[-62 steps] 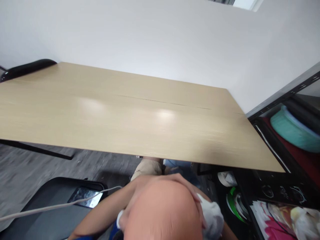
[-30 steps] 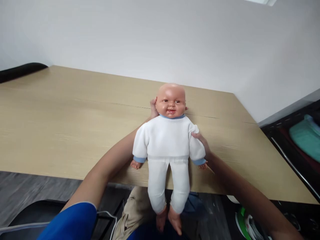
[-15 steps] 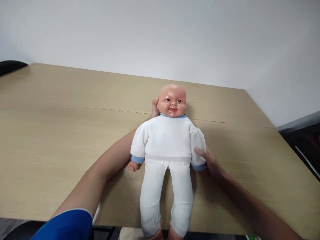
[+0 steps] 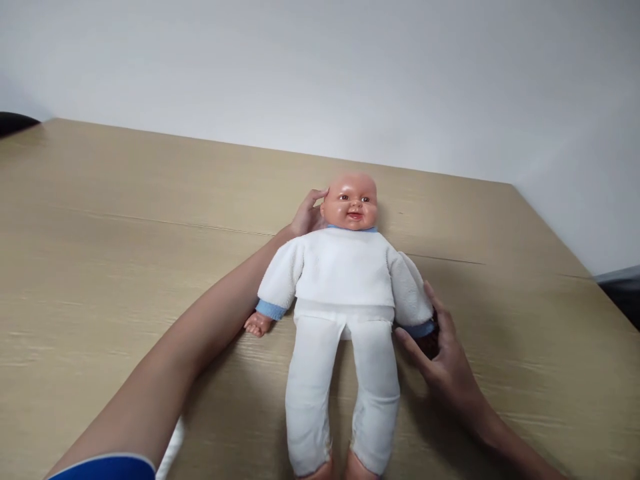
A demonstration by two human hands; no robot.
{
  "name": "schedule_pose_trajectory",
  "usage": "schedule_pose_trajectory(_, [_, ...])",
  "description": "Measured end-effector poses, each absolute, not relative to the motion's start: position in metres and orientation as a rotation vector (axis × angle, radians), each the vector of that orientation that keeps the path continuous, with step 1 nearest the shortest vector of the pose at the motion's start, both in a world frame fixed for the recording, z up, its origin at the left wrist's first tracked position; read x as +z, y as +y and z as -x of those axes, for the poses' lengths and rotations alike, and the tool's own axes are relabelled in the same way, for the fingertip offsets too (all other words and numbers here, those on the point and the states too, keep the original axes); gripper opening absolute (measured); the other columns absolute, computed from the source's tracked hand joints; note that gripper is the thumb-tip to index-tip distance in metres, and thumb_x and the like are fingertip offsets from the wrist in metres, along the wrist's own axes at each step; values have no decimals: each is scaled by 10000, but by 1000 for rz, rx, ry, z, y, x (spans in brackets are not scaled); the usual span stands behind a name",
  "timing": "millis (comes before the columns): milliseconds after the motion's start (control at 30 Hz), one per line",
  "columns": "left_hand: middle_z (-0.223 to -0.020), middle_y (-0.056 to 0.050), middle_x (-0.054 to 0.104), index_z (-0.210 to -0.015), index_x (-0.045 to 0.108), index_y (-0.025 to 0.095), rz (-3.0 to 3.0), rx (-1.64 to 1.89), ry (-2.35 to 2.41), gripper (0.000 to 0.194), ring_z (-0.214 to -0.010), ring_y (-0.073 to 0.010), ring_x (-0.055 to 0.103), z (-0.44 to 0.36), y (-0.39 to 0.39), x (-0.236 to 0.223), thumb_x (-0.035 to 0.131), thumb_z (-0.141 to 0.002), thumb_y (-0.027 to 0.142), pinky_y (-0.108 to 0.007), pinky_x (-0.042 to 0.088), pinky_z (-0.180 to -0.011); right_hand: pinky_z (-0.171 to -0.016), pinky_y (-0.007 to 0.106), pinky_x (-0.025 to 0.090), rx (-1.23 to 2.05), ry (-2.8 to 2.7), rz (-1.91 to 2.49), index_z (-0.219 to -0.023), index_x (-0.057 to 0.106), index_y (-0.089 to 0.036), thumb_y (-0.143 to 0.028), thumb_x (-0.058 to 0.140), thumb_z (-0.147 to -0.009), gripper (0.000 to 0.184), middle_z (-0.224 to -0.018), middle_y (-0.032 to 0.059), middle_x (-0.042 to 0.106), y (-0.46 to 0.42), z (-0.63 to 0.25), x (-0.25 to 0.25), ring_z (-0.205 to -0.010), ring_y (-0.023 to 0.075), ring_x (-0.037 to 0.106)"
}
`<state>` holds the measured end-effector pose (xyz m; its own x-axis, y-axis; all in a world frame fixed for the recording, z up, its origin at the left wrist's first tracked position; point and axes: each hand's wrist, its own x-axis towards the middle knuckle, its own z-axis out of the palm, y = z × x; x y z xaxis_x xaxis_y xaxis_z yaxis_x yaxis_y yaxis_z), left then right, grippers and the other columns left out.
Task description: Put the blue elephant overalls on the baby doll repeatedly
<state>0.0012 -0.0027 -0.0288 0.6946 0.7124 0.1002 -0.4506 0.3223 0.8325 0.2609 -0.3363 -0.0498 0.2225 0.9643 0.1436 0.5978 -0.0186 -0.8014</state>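
A baby doll (image 4: 345, 267) in a white fleece top and white trousers with blue collar and cuffs lies face up on the table, legs toward me. My left hand (image 4: 307, 215) cups the side and back of its head, the thumb against the temple; the other fingers are mostly hidden behind the head. My right hand (image 4: 443, 353) is beside the doll's arm on the right, thumb and fingers spread around the blue cuff (image 4: 420, 329). The doll's hand on that side is dark and partly hidden between my fingers. Its other hand (image 4: 259, 324) rests near my left forearm.
The wide wooden table (image 4: 125, 280) has a thin seam running across it. A pale wall (image 4: 320, 80) stands behind its far edge. Dark objects show at the far left (image 4: 17, 124) and at the right edge (image 4: 623, 293).
My right hand has slid down from the doll's sleeve to its cuff, and its fingers have spread. The doll's arms sit further out from its body. The view has shifted slightly.
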Motion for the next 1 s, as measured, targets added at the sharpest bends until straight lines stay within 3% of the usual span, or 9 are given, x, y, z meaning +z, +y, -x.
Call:
schedule_pose_trajectory(133, [-1342,-125,934,-1362,853,232,-986,777,326,729,-1577,-491,738,-4,-5,-32,823,-940,826,-641,542,-1404,-1381,604,563,532,-1517,1721,-1925,344,-311,-604,815,-1113,983,-1894,199,523,-339,-258,-51,-1696,402,623])
schedule_pose_trajectory(333, [-1409,-133,917,-1338,878,204,-975,794,381,599,-1603,-451,728,-6,-13,-29,889,-988,689,-577,535,-1439,-1375,664,577,440,-1601,1706,-1897,393,-387,-541,804,-1118,895,-1809,156,608,-343,-254,-48,-1655,419,663])
schedule_pose_trajectory(600, [-1384,-154,919,-1307,880,197,-937,794,461,594,-1577,-455,743,-6,-10,-30,909,-973,687,-585,525,-1430,-1328,719,617,387,-1696,1672,-1916,328,-471,-491,786,-1128,911,-1804,143,597,-343,-254,-46,-1651,451,664])
schedule_pose_trajectory(833, [-1374,-96,905,-1276,819,234,-895,934,502,494,-1547,-385,759,-8,-8,-37,998,-933,540,-524,522,-1399,-1365,712,584,406,-1717,1672,-1936,309,-410,-484,766,-1156,907,-1829,172,581,-343,-255,-44,-1678,434,641])
schedule_pose_trajectory(1000, [-1281,-80,906,-1194,796,242,-885,986,511,448,-1460,-392,795,-12,-4,-42,1009,-905,509,-525,562,-1320,-1372,723,578,417,-1723,1662,-1943,299,-426,-482,767,-1149,924,-1847,170,569,-343,-255,-45,-1689,458,626])
